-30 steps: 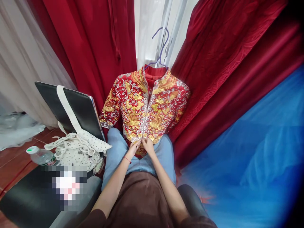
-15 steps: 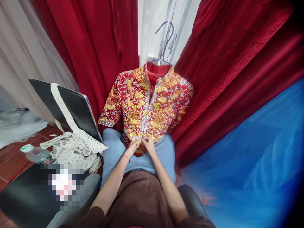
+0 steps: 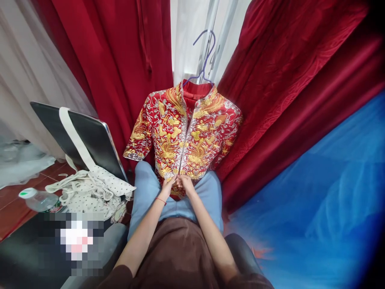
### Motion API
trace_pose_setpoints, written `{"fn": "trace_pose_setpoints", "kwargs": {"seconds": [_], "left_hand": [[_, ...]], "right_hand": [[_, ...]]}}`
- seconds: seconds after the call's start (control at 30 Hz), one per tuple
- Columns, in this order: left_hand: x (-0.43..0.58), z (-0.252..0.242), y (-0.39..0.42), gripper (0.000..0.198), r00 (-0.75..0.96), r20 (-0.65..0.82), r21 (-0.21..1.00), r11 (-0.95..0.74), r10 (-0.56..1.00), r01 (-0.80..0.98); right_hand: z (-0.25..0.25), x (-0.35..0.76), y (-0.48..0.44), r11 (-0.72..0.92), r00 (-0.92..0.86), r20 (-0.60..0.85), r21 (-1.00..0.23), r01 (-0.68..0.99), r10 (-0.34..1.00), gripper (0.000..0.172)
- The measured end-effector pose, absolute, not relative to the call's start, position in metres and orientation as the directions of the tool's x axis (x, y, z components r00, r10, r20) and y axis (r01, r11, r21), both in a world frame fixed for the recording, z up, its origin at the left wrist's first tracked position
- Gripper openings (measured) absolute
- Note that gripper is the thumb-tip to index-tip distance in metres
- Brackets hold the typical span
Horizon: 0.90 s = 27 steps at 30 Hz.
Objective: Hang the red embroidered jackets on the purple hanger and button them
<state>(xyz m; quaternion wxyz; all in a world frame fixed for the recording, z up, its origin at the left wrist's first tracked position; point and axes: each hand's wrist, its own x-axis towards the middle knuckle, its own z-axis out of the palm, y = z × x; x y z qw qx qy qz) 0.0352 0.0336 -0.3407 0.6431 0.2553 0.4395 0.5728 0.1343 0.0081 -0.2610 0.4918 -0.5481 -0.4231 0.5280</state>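
A red jacket (image 3: 168, 132) with gold and silver embroidery hangs on a purple hanger (image 3: 207, 56) and rests against my knees. Its front edges meet lower down and part toward the stand-up collar. At the bottom of the front opening, my left hand (image 3: 168, 185) pinches the hem on the left side. My right hand (image 3: 185, 183) is right beside it, fingers curled on the hem at the centre. The two hands nearly touch, and their fingertips partly hide the edge between them.
To the left stands a black chair (image 3: 81, 136) with a white strap bag (image 3: 87, 192), dotted, on its seat. A plastic bottle (image 3: 39, 200) lies near it. Red curtains (image 3: 270, 80) hang on both sides; blue fabric (image 3: 315, 200) spreads at the right.
The view has shifted slightly, so the jacket's top and the chair sit a little further left and lower. Both hands stay at the hem, with only small finger movement.
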Motion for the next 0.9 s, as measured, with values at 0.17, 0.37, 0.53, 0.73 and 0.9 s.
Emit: {"fn": "trace_pose_setpoints", "kwargs": {"seconds": [0.17,0.37,0.53,0.73,0.9], "left_hand": [[0.036,-0.342,0.031,0.049,-0.144,-0.233,0.893,0.153,0.962,-0.423],[0.042,-0.324,0.024,0.053,-0.174,-0.198,0.932,0.13,0.965,-0.34],[0.02,-0.282,0.025,0.032,-0.028,-0.295,0.941,0.295,0.955,0.168],[0.005,-0.175,0.048,0.03,0.073,0.0,0.828,-0.041,0.997,0.559],[0.038,-0.094,0.086,0.021,0.205,0.374,0.359,-0.345,0.905,0.868]], "right_hand": [[-0.235,0.121,0.015,-0.143,0.211,-0.186,-0.969,-0.203,0.96,0.023],[-0.148,0.126,0.049,0.046,0.281,-0.027,-0.967,-0.252,0.959,0.021],[-0.079,0.144,0.068,0.118,0.125,0.097,-0.977,-0.176,0.987,0.018],[-0.076,0.15,0.064,0.081,0.084,0.069,-0.986,-0.146,0.994,0.018],[-0.072,0.141,0.064,0.092,0.122,0.065,-0.969,-0.23,0.99,0.018]]}}
